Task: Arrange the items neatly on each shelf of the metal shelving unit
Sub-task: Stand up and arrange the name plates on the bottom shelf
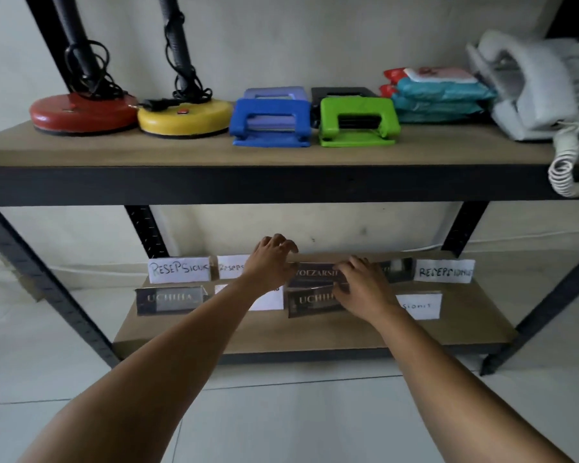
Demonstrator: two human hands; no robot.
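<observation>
On the lower shelf stand several name signs in two rows. White paper signs read "Resepsionis"; dark ones read "UCHIHA". My left hand rests with spread fingers on the left end of a dark back-row sign. My right hand grips the right end of that sign, above the front dark sign. My arms hide parts of two white signs.
The upper shelf holds a red lamp base, a yellow lamp base, blue and green hole punches, stacked packets and a white telephone with its coiled cord hanging over the edge. Black uprights flank the shelves. Tiled floor lies below.
</observation>
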